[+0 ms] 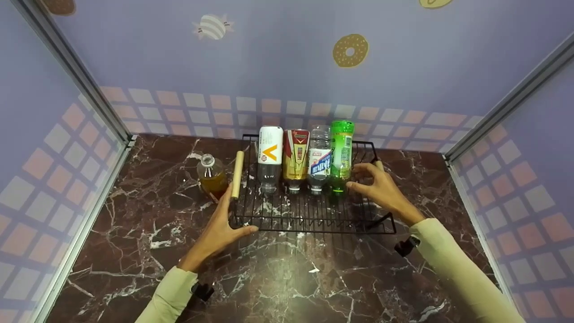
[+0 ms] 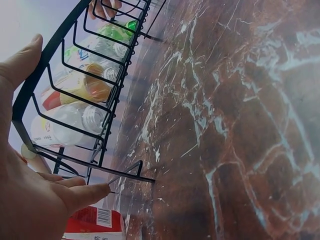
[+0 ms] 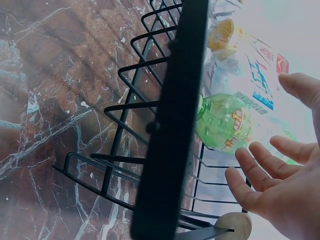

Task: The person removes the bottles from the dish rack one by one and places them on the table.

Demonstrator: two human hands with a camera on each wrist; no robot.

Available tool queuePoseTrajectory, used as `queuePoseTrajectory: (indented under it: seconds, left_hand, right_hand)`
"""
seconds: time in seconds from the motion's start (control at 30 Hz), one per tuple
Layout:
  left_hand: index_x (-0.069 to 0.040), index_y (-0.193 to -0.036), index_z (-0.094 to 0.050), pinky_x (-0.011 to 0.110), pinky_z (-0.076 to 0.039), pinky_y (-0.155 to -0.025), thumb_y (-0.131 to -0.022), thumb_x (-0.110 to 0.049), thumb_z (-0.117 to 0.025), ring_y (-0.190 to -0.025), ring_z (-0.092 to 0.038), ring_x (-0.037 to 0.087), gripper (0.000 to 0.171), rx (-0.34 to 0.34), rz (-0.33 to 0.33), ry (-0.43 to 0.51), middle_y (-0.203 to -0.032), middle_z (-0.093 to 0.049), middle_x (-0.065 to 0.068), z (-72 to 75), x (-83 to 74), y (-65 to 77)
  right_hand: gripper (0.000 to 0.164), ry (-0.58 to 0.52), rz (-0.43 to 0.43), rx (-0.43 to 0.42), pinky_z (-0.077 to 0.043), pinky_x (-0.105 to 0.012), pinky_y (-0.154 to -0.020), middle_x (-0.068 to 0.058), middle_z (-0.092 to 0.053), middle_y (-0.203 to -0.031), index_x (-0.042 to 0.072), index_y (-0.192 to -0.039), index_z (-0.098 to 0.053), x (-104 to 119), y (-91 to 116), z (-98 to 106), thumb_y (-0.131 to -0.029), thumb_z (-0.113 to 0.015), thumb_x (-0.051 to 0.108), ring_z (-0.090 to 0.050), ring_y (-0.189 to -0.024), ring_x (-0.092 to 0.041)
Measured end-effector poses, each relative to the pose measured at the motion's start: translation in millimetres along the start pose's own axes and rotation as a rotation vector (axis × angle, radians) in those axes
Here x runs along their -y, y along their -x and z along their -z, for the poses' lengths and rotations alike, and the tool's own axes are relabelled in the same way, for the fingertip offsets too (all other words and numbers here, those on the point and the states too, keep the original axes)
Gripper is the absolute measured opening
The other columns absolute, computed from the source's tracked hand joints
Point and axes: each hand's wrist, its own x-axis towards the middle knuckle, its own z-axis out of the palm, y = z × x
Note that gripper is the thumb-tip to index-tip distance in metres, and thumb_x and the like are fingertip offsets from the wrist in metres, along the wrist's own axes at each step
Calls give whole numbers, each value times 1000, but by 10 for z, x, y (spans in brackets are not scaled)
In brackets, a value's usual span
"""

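A black wire rack [image 1: 314,232] with wooden handles holds a row of bottles, their necks pointing toward me. From left these are a white-labelled bottle [image 1: 270,146], a red and yellow one [image 1: 296,152], a clear one [image 1: 319,161] and a green bottle [image 1: 341,150]. My left hand [image 1: 223,229] is at the rack's front left corner, thumb extended by the front rail and fingers reaching along the side near the left wooden handle [image 1: 238,175]. My right hand [image 1: 376,186], fingers spread and slightly bent, is beside the green bottle, inside the right end; nothing is gripped in it.
Outside the rack on the left stands a bottle of amber liquid [image 1: 211,177]; a red label [image 2: 95,220] shows low in the left wrist view. Patterned panels [image 1: 287,67] close off the back and both sides of the marbled tabletop [image 1: 278,278].
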Motion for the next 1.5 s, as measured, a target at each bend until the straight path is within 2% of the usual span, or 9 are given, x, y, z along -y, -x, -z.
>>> queuePoseTrajectory:
  seconds: [0.23,0.37,0.53,0.63,0.8,1.0,1.07,1.3,1.5]
  left_hand:
    - [-14,-178,-7,81,-21,-124,-86,-28,-98,-164,-13,56,131,-11,23,43,-183,-5,22,-34,43,3]
    - [-17,-178,-7,79,-23,-125,-86,-25,-98,-164,-15,56,130,-14,39,66,-183,-6,23,-54,56,6]
    - [-18,-179,-6,79,-18,-127,-86,-27,-98,-164,-16,55,131,-15,70,67,-182,-8,25,-59,48,15]
    - [-18,-179,-5,76,-19,-128,-86,-26,-98,-163,-23,53,131,-14,81,93,-181,-10,27,-61,41,18]
    - [-18,-179,-5,68,-26,-130,-86,-19,-97,-159,-38,46,131,-21,68,161,-177,-23,31,-74,40,13]
    - [-17,-179,-4,66,-27,-131,-86,-15,-96,-156,-43,45,130,-17,73,219,-168,-41,33,-84,45,32]
    - [-16,-179,-4,67,-27,-130,-87,-14,-96,-156,-44,46,130,-19,69,232,-168,-41,34,-87,43,37]
    - [-18,-179,-4,68,-31,-128,-88,-16,-95,-157,-43,44,129,-13,36,229,-177,-19,33,-92,58,36]
    - [-19,-179,-4,69,-27,-129,-86,-18,-96,-156,-45,44,130,-22,58,204,-172,-33,33,-109,58,32]
  right_hand:
    - [76,-15,-51,17,-56,-53,-112,-18,-50,-146,4,-154,-56,8,-56,6,-97,-86,44,-65,-127,-36]
    - [77,1,-55,21,-55,-54,-112,-19,-50,-146,3,-155,-54,9,-80,13,-97,-86,43,-64,-127,-36]
    - [78,-6,-60,29,-55,-53,-112,-23,-53,-145,-2,-154,-53,13,-145,10,-98,-85,40,-65,-126,-36]
    - [77,-30,-71,31,-56,-51,-110,-24,-57,-144,-5,-154,-52,12,-202,7,-99,-85,37,-66,-126,-37]
    - [80,-50,-108,46,-58,-49,-110,-24,-57,-147,-5,-157,-49,8,-266,-10,-99,-84,38,-64,-131,-37]
    - [78,-75,-120,54,-57,-54,-113,-27,-60,-149,-5,-157,-48,14,-325,-31,-99,-85,32,-63,-135,-43]
    - [77,-92,-124,62,-56,-55,-114,-27,-62,-149,-5,-156,-47,8,-355,-36,-99,-84,30,-63,-136,-44]
    - [78,-85,-148,65,-55,-56,-114,-26,-59,-150,-5,-158,-45,1,-440,-51,-100,-84,30,-63,-133,-44]
    - [82,-55,-172,69,-54,-55,-114,-25,-58,-151,-4,-160,-44,-26,-471,-32,-99,-84,35,-61,-132,-41]
